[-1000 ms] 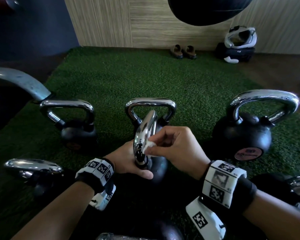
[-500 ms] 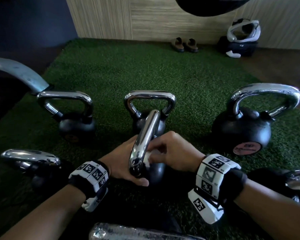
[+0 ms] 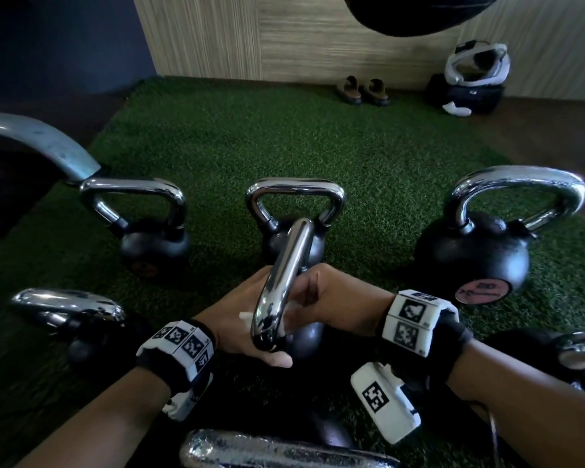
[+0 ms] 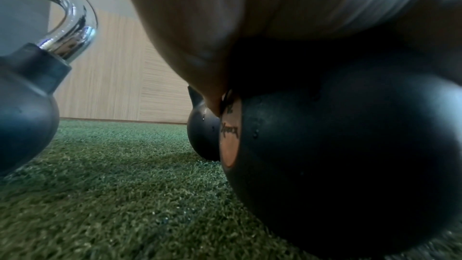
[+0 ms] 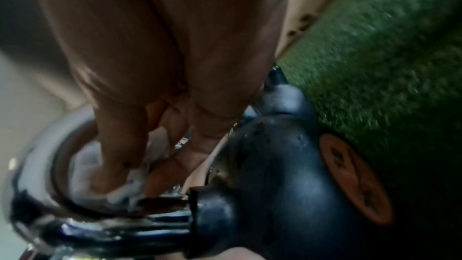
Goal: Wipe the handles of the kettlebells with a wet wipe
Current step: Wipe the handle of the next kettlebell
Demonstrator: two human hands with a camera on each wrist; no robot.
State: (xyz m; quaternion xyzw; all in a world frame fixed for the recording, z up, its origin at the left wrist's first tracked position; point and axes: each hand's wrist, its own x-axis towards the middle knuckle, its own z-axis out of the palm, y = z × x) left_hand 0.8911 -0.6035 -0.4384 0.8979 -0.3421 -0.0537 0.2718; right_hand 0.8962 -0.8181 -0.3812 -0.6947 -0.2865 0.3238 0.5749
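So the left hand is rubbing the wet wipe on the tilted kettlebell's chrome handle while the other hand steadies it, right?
Not quite: the right hand presses the wet wipe on the chrome handle, as the right wrist view shows. The left hand steadies the tilted kettlebell.

Kettlebells ring the hands closely: one just behind the tilted kettlebell [image 3: 286, 292], one at back left [image 3: 149, 231], a large one at right [image 3: 480, 251], and chrome handles low at left [image 3: 65, 304] and nearest the person [image 3: 267, 450]. Beyond them the green turf [image 3: 284, 136] lies open up to the sandals [image 3: 362, 89] at the wall.
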